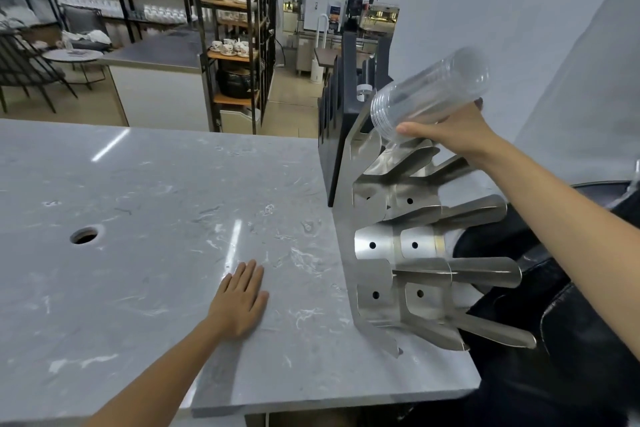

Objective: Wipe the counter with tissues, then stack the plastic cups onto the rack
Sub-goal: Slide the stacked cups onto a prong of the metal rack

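My right hand (pixel 446 130) grips a stack of clear plastic cups (pixel 429 94), held tilted with the open rims pointing down-left toward the top slot of the rack. The rack (pixel 377 246) is shiny steel, standing on the right part of the grey marble counter (pixel 156 201), with several empty angled cradles jutting to the right. My left hand (pixel 240 298) lies flat on the counter, palm down, fingers together, holding nothing. No tissue is in view.
A round hole (pixel 83 235) is cut in the counter at the left. A dark slotted holder (pixel 341 114) stands behind the rack. The counter's front edge runs below my left arm. Black shelving with crockery stands beyond the counter.
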